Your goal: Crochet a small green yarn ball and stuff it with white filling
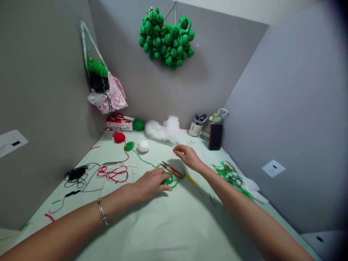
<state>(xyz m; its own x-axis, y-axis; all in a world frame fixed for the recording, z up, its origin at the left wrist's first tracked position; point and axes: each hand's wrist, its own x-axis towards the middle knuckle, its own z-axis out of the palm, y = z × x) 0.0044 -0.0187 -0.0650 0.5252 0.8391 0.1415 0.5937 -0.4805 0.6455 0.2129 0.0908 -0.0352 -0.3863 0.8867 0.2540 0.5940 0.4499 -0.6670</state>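
Yarn (170,179) by the left hand (155,182) curls green, perhaps crocheted.

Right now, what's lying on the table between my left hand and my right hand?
The red-handled scissors lie between your left hand and right hand, with some green yarn close by the left; the head view shows this.

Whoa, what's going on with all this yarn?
Someone's left hand rests on some green yarn on the table. Their right hand is raised over the table, fingers close together; I can't tell if they pinch anything. Scissors with red handles and a yellow tool lie near the green yarn. Farther back are a red ball and a white ball.
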